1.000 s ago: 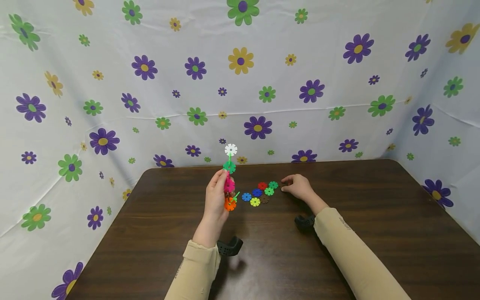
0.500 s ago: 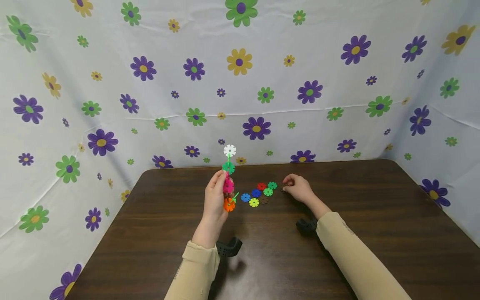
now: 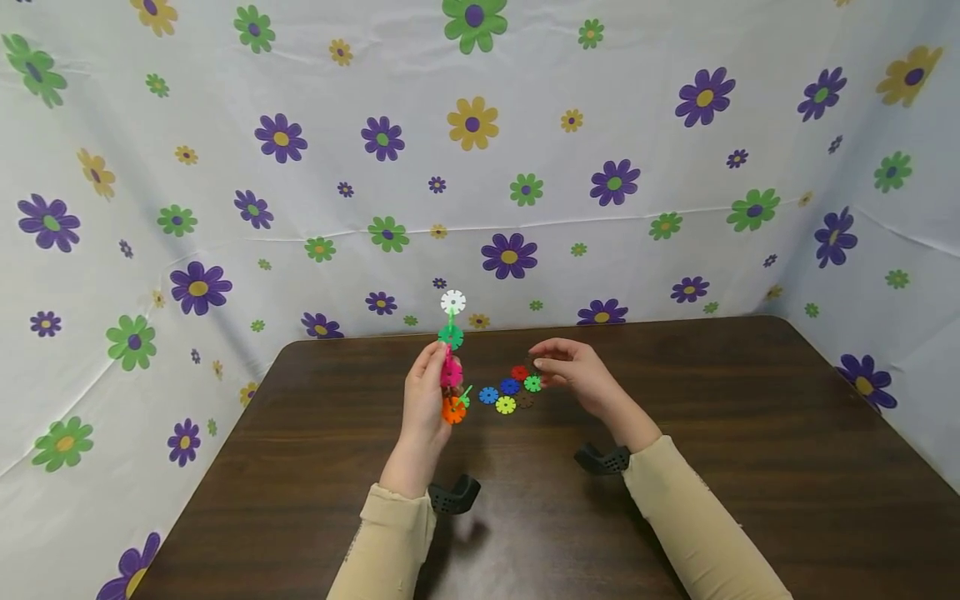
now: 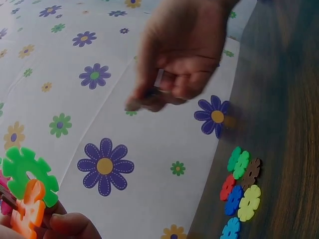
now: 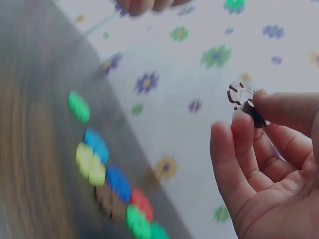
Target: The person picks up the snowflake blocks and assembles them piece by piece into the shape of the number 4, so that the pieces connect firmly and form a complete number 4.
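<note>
Loose discs lie on the table, the cloth behind it.

Linked discs are white, green, pink and orange, loose discs red, blue, yellow, brown and green, the grained tabletop brown, the cloth white with purple, green and yellow daisies.

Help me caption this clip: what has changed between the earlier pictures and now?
The right hand has moved left, toward the left hand, and now pinches a dark disc; whether it was held earlier is unclear. The left hand still grips the linked discs, and the loose discs lie as before.
</note>
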Demonstrator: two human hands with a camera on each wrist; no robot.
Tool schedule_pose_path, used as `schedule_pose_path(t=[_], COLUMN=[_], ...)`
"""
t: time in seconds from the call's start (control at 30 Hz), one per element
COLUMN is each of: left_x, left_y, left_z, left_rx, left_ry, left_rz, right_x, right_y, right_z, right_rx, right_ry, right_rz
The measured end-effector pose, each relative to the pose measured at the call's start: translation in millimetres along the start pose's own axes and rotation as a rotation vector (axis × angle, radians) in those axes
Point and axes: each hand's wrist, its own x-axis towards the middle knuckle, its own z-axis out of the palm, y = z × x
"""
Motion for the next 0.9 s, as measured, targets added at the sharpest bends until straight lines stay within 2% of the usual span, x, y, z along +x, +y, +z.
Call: schedule_pose_path(t=[0.2, 0.4, 0.7, 0.9], left_x=[0.1, -0.4, -0.1, -0.6], left_y=[-1.6, -3.6, -9.2, -9.1], left_z=[-2.5, -0.6, 0.5, 0.6], left_rx=[0.014, 0.030, 0.042, 0.059], left_ry=[0.009, 0.000, -0.012, 0.007], left_rz=[-0.016, -0.017, -0.016, -0.004], right_x=[-4.4, -8.8, -14.1, -14.3], right_y=[-18.9, -31.3, -26.2, -23.8], right_z=[25.1, 45.6, 63.6, 74.0], right_rx=[0.043, 0.030, 0.056, 0.070], right_ry=[-0.048, -0.043, -0.021, -0.035], right_rz=[-0.049, -0.093, -0.057, -0.053])
